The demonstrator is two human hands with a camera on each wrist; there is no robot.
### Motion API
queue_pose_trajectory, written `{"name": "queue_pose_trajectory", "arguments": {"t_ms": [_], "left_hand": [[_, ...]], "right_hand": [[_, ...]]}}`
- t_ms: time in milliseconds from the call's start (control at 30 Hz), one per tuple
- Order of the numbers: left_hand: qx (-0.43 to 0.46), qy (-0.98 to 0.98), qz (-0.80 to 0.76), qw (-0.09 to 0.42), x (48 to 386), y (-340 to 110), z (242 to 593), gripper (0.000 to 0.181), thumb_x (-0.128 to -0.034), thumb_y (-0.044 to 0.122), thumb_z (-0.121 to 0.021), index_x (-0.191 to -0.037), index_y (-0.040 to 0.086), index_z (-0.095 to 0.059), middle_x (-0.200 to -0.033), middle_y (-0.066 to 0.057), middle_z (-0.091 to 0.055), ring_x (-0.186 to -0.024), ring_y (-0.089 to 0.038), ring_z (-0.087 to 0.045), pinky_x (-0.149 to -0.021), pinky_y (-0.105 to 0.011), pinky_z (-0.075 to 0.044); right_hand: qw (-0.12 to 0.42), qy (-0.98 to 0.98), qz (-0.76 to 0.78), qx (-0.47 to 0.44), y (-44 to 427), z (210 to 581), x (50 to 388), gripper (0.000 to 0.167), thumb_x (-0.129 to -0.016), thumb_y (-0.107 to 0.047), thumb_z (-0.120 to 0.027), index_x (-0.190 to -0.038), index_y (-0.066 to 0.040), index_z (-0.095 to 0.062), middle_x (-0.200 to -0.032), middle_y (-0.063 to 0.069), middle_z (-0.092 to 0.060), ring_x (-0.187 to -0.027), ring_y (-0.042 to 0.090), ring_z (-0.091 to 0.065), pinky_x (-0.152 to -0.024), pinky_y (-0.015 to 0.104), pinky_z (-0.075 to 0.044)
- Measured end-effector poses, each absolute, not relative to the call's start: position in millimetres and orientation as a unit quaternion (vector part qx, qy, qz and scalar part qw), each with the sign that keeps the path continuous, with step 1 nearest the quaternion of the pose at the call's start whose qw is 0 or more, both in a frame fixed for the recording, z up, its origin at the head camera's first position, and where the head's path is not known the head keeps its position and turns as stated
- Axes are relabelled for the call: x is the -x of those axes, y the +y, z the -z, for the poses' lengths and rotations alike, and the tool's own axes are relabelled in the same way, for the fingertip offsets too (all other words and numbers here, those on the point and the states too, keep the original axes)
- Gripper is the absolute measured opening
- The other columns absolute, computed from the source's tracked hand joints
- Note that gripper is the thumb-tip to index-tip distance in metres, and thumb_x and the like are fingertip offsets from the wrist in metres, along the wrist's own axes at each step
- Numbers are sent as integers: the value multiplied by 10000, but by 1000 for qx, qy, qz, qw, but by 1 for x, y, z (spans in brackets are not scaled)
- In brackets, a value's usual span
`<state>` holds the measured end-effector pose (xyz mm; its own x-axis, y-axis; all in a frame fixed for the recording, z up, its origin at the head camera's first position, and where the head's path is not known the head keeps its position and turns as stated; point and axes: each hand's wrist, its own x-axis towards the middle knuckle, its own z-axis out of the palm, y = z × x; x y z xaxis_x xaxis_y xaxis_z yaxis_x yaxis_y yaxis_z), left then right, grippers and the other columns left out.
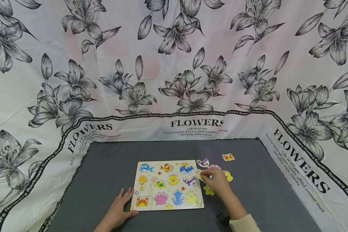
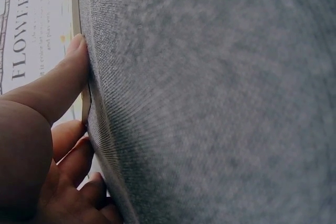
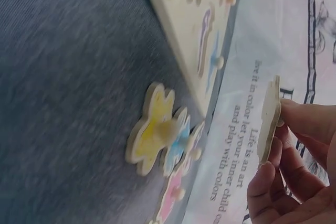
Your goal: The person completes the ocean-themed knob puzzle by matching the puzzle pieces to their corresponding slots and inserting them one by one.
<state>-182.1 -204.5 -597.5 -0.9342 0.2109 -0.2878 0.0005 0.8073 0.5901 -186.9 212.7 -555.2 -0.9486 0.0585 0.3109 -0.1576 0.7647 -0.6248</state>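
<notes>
My left hand (image 1: 118, 207) rests at the near left corner of a wooden puzzle board (image 1: 169, 162) with sea-animal pictures. In the left wrist view the thumb (image 2: 71, 74) touches the board's edge. My right hand (image 1: 218, 183), just past the board's right edge, pinches a wooden puzzle piece (image 3: 270, 121) between thumb and fingers. That piece appears nearly edge-on in the right wrist view, so its picture is hidden. Below the hand lies a yellow star piece (image 1: 208, 190); a blue piece (image 3: 176, 148) and a pink piece (image 3: 170, 195) sit beyond it.
Beside the board's far right corner is a purple whale-like piece (image 1: 203, 162), with a crab piece (image 1: 228, 157) farther right. A yellow piece (image 1: 228, 176) lies right of the hand. A black object (image 1: 222, 219) is near the right sleeve. Flower-printed cloth (image 1: 197, 129) borders the grey table (image 1: 110, 167).
</notes>
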Motion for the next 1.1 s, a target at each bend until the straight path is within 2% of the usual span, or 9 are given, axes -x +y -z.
{"name": "queue_pose_trajectory", "arguments": {"t_ms": [300,567,667,1100], "left_hand": [[-53,938,-299,167,179,-203,601,1013,-681,480,-885,-1531,131,-457,-1618,-130,-365,-1517,-479,-177,-1113,-764,-224],[-55,937,-307,161,175,-202,600,1003,-688,452,-888,-1530,119,-456,-1619,-135,-361,-1521,-473,-167,-1130,-752,-208],[-51,937,-306,162,174,-201,600,1005,-688,450,-889,-1532,122,-453,-1622,-133,-356,-1522,-475,-164,-1125,-757,-210],[-52,938,-306,155,174,-201,603,997,-694,457,-887,-1538,155,-451,-1628,-104,-357,-1527,-464,-158,-1119,-757,-226]], "right_hand": [[134,-923,-357,-48,191,547,190,90,-823,-62,-822,-887,-124,-808,-833,-53,-713,-736,94,-582,-621,221,-501],[142,-913,-369,-99,169,546,195,75,-827,-54,-813,-863,-119,-803,-802,-69,-692,-683,61,-562,-573,203,-478],[142,-909,-375,-116,160,545,196,78,-825,-54,-813,-858,-124,-804,-802,-76,-691,-702,56,-574,-597,206,-491],[78,-908,-382,-151,120,545,213,60,-880,-96,-765,-910,-124,-810,-855,-52,-696,-758,68,-606,-641,225,-510]]}}
